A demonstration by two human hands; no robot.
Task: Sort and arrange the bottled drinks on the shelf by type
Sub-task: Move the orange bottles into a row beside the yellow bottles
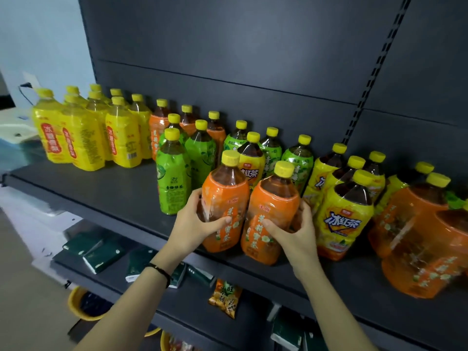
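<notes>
Gripping the left orange bottle (225,198) in my left hand (195,221), the right orange bottle (274,206) in my right hand (296,230), fingers (220,221) wrapped mid-body; likely full, heavy, slick-labelled.

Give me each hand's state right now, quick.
The left hand grips the left orange-label bottle.
The right hand grips the right orange-label bottle.

The large orange-labelled plastic bottles (425,236) at the near right are blurred and cut off by the right edge. The right hand (296,234) has its fingertips hidden behind the smaller orange-labelled bottle (272,214) it grips. Low on the left, the dark lower shelf (195,300) hides half a yellow plastic basket (73,302).
</notes>
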